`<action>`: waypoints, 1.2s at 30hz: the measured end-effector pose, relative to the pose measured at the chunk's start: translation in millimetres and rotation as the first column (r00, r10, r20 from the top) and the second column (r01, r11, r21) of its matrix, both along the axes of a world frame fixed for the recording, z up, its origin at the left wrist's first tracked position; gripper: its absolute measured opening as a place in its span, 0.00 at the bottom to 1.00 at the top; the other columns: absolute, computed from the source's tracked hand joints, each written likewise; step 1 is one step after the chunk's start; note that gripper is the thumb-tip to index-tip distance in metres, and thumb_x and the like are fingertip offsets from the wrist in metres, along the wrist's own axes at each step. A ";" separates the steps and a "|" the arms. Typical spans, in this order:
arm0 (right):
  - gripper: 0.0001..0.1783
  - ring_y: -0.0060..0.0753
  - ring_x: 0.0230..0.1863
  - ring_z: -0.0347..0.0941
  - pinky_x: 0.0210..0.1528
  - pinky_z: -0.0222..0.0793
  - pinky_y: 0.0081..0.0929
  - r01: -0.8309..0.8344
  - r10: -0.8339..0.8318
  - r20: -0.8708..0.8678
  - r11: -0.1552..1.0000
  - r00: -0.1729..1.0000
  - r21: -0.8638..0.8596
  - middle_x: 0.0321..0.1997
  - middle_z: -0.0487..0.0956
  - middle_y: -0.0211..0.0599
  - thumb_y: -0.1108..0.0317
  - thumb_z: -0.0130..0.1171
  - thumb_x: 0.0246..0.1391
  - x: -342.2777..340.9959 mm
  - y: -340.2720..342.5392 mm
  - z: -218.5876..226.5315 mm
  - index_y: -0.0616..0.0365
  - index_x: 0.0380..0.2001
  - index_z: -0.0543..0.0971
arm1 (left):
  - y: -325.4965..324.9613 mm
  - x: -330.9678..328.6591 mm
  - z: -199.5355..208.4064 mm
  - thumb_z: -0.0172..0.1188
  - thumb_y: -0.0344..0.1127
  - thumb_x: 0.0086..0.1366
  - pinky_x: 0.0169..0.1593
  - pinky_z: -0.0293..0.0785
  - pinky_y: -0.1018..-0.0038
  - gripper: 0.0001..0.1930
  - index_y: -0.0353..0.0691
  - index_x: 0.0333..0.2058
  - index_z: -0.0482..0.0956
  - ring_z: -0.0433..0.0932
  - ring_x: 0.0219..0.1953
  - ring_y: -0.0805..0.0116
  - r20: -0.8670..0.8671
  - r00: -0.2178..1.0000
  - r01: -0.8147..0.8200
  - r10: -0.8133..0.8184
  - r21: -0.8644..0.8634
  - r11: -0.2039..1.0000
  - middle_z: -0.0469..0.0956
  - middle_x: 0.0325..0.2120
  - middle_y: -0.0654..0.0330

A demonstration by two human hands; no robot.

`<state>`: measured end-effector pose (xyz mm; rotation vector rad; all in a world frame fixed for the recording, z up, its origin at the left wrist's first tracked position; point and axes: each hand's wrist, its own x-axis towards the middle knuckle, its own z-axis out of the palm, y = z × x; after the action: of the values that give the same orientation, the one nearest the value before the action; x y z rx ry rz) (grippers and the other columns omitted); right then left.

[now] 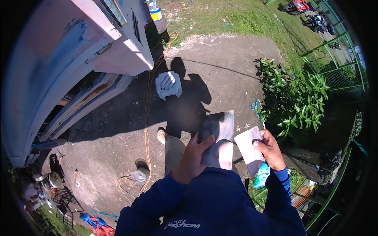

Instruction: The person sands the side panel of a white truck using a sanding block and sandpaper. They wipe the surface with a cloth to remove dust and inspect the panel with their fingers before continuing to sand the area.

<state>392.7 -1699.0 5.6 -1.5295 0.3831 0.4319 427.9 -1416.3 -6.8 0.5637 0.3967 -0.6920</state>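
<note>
L hand (194,157) grips grey sheet (223,133) by L edge; R hand (271,150) pinches pale sheet (247,144) nr upper R edge.

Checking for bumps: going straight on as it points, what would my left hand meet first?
Past the larger sheet in its grip, your left hand seems to have a free way over the concrete, though depth is unclear.

The head-worn fisheye looked steeply down, close above the left hand (192,160) at six o'clock and right hand (271,150) at four, concrete ground (236,59) farther off toward twelve.
</note>
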 end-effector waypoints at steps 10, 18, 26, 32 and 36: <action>0.08 0.27 0.46 0.77 0.52 0.72 0.29 0.310 -0.301 0.111 0.948 0.947 -0.068 0.45 0.80 0.30 0.74 0.60 0.60 64.1 -46.2 -33.2 0.54 0.42 0.75 | -13.4 8.6 -78.7 0.57 0.35 0.71 0.48 0.74 0.77 0.11 0.40 0.50 0.73 0.77 0.43 0.78 -0.005 0.951 -0.304 0.309 -0.195 0.932 0.77 0.40 0.66; 0.17 0.30 0.49 0.79 0.51 0.76 0.29 0.331 -0.322 -0.078 0.931 0.943 0.156 0.48 0.81 0.32 0.67 0.62 0.60 192.4 -50.6 -67.9 0.58 0.51 0.75 | -59.6 102.2 -116.0 0.55 0.34 0.73 0.51 0.72 0.78 0.16 0.34 0.55 0.71 0.75 0.45 0.78 0.131 0.981 -0.150 0.144 0.035 0.988 0.77 0.44 0.64; 0.21 0.41 0.51 0.79 0.56 0.74 0.43 0.529 -0.413 -0.330 0.663 0.849 0.530 0.52 0.80 0.41 0.61 0.56 0.63 333.8 -32.9 -119.2 0.60 0.55 0.74 | -106.8 259.3 -86.7 0.57 0.35 0.72 0.53 0.71 0.78 0.21 0.33 0.59 0.70 0.74 0.48 0.76 0.127 0.981 0.115 -0.144 0.210 0.971 0.77 0.48 0.60; 0.22 0.40 0.51 0.80 0.54 0.76 0.37 0.214 -0.152 -0.155 0.561 0.976 0.800 0.51 0.80 0.47 0.61 0.53 0.63 399.4 -49.5 -149.3 0.64 0.56 0.73 | -127.9 354.5 -67.4 0.57 0.38 0.72 0.53 0.72 0.77 0.21 0.32 0.58 0.70 0.75 0.48 0.76 0.133 0.981 0.110 -0.144 0.236 0.966 0.78 0.48 0.60; 0.21 0.36 0.50 0.79 0.55 0.75 0.33 0.165 -0.112 -0.124 0.762 0.986 0.626 0.52 0.79 0.45 0.62 0.50 0.65 453.7 -27.0 -105.1 0.63 0.56 0.73 | -131.7 391.3 -80.1 0.57 0.40 0.72 0.51 0.72 0.78 0.20 0.32 0.56 0.73 0.75 0.46 0.77 0.124 0.992 -0.003 -0.033 0.280 0.960 0.79 0.45 0.62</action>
<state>846.5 -1726.0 -99.5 -0.8119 0.3605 0.4474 819.2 -1548.0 -87.0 0.8760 0.3737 -0.6138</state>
